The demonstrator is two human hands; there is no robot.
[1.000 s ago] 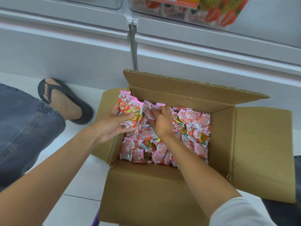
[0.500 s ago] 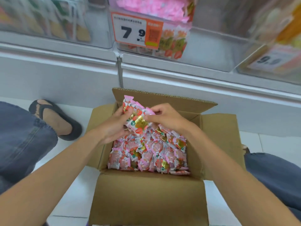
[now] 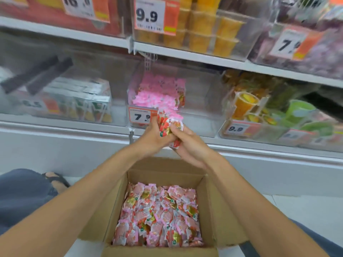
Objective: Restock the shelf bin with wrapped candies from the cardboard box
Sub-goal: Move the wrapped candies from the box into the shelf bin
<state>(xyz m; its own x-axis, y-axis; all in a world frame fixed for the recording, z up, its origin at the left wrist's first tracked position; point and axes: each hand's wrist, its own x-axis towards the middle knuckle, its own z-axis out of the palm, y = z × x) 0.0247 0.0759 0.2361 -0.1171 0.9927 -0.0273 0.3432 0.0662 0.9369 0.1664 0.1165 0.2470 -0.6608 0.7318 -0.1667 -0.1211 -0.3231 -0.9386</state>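
Clutching a bunch of wrapped candies [image 3: 169,123] between them, the left hand [image 3: 154,138] and the right hand [image 3: 189,143] are pictured pressed together just in front of the clear shelf bin [image 3: 196,108]. The left hand's fingers are curled round the left side of the bunch, while the right hand's fingers and thumb are closed on its right side and lower end. Red, gold and pink wrappers are seen poking out above both hands. The bunch is held level with the bin's front wall, right beside the price label [image 3: 141,116] marked 7.9. Whether the wrappers touch the clear plastic cannot be told, as the view is blurred there.

A heap of pink candies [image 3: 157,91] is shown piled against the left side of the bin, which is set at the front edge of the lower shelf [image 3: 74,125]. Below the forearms, the cardboard box [image 3: 118,199] is placed on the floor [image 3: 297,206] with its flaps open. It is filled nearly wall to wall with loose candies [image 3: 159,216] in the same wrappers.

Left of the shelf bin, a carton bin [image 3: 78,101] is stocked with small boxed packs. To the right, a jelly-cup bin [image 3: 259,108] is packed with orange and green cups. A denim knee [image 3: 22,193] and a sandalled foot [image 3: 55,179] are seen at the floor's left edge.
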